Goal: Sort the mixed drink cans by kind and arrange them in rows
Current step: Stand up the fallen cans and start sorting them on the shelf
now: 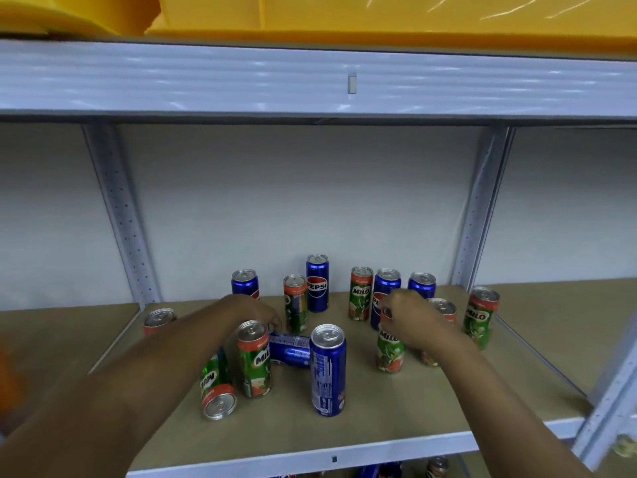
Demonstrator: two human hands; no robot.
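The big shelf [379, 422] had a brown board, and all the cans sat on it in a mixed bunch.

My right hand [412, 317] was curled round the top of a green Milo can [388, 353]. That can stood up, near the middle right. My fingers [387, 313] were bent and held its rim.

My left hand [253, 310] reached to a blue Pepsi can lying down [291, 350] in the middle. My fingers were bent down at its far end, but a standing Milo can [254, 362] hid part of them, so I could not tell if I really held it.

The tall blue can [328, 370] stood near me, just right of the lying one. Another Milo can lay tipped over [216, 391] at the near left, with its silver top facing me.

Far back stood a Pepsi can [317, 284] with its name showing. More blue and green cans stood on both sides of it, all mixed. One Milo can [481, 317] stood at the far right, apart from my hand.
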